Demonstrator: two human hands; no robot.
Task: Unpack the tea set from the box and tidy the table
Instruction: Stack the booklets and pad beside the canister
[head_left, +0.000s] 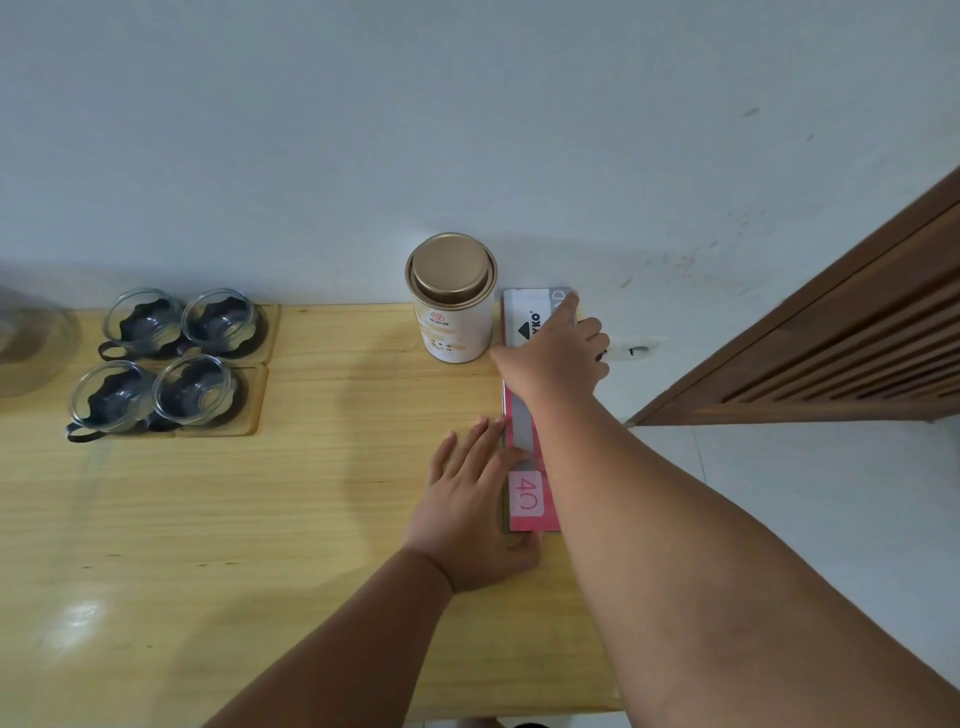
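Tidying seems in hand: the left hand (475, 499) lies flat, fingers straight, against the flattened box (525, 496) at the 3 o'clock edge of the table (311, 519), while the right hand (556, 358) stretches its index over the far end, grip unclear, so the next move probably needs a straight, even push.
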